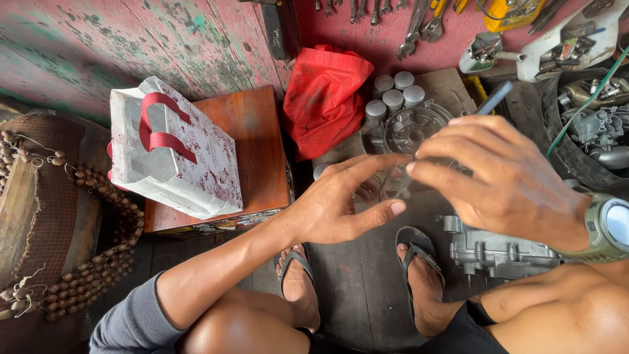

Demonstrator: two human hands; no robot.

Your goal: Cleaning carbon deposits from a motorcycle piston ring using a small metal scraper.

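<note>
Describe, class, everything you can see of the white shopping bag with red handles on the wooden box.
The white shopping bag looks like glossy woven plastic, printed with a fine red pattern. It has two flat red strap handles folded down over its mouth. It looks nearly empty, slightly creased, and leans tilted on top of the brown wooden box, its lower corner overhanging the box's front edge. It stands beside the painted, peeling wall. Neither hand touches it.

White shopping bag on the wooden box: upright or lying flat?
Lying flat. The white bag rests on its broad side across the wooden box, its red handles flopped over the upper face.
</note>
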